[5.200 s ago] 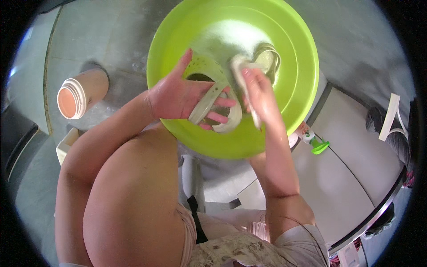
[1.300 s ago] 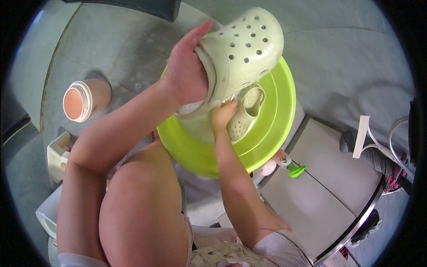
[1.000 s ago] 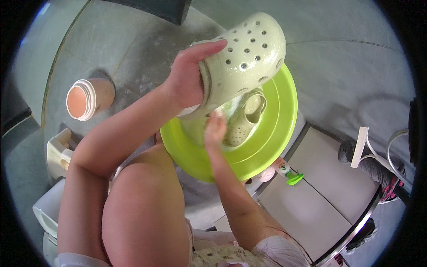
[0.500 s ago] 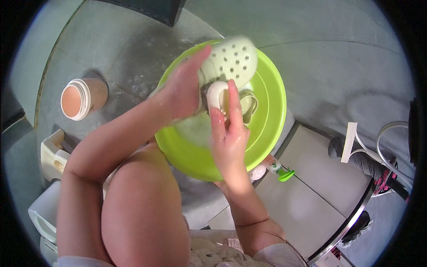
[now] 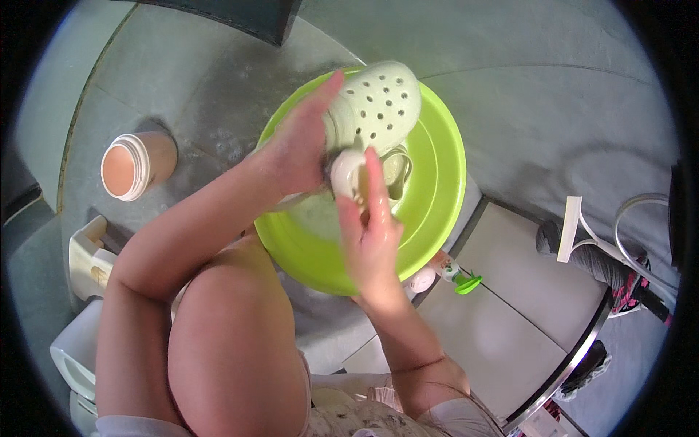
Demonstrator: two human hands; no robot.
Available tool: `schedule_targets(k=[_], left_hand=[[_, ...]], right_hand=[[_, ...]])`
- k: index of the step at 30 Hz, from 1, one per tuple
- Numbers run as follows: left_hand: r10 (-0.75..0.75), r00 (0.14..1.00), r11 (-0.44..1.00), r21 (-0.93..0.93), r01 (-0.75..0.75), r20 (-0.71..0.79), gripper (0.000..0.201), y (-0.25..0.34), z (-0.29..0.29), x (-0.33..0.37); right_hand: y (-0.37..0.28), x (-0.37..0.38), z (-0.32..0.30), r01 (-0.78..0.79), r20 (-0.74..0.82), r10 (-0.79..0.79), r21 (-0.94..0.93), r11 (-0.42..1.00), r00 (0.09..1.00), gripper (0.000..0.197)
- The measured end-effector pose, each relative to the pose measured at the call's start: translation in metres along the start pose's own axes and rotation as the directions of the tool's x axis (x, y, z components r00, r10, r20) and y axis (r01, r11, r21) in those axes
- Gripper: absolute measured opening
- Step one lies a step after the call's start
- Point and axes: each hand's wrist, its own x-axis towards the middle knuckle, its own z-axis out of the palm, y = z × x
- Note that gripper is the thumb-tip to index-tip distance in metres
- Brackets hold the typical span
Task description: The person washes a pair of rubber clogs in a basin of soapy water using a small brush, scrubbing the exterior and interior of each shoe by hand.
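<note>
A pale, off-white clog (image 5: pixel 382 102) with rows of round holes in its toe is gripped at the heel end by my left hand (image 5: pixel 295 149). My right hand (image 5: pixel 373 244) closes on a white, rounded scrub brush (image 5: pixel 345 173), its dark bristles partly showing against the clog's side. Both are over a lime-green basin (image 5: pixel 450 160). Inside the basin, a second pale shoe (image 5: pixel 395 169) is partly hidden behind the brush and my fingers. Cloudy, sudsy water lies at the bottom of the basin.
On the grey floor to the left, a peach-coloured jar (image 5: pixel 149 162) lies on its side. A bottle with a green top (image 5: pixel 457 273) lies by the basin's lower right edge. A white squeegee (image 5: pixel 571 229) is further right. Wet suds (image 5: pixel 226 149) spot the floor.
The brush and my right hand have shifted slightly down and left along the clog. My left hand and the clog stay almost in place.
</note>
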Motion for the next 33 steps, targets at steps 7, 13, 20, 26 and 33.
schedule_targets(k=[7, 13, 20, 26, 33], left_hand=[[0.034, 0.997, 0.997, -0.067, -0.029, 0.072, 0.049, -0.004, 0.001, 0.004], [-0.003, 0.971, 0.987, -0.153, 0.041, 0.239, 0.058, 0.019, -0.022, 0.012], [0.002, 0.969, 0.984, -0.172, 0.042, 0.247, 0.067, 0.023, -0.016, 0.005], [0.032, 0.976, 0.993, -0.115, -0.007, 0.217, 0.08, 0.026, -0.014, -0.006], [0.053, 0.921, 0.997, -0.07, -0.028, 0.386, 0.091, 0.019, -0.017, -0.002]], right_hand=[[0.006, 0.003, 0.002, 0.008, -0.106, -0.01, -0.017, 1.0, 0.994, 0.056], [0.07, -0.049, 0.011, -0.081, -0.106, 0.079, -0.012, 0.997, 0.991, 0.051], [0.216, -0.013, 0.087, -0.549, -0.258, 0.522, -0.038, 0.835, 0.813, 0.049], [0.207, -0.066, 0.163, -0.461, -0.147, 0.441, -0.16, 0.873, 0.886, 0.041], [0.086, -0.043, 0.061, -0.327, -0.088, 0.501, 0.66, 0.677, 0.861, 0.026]])
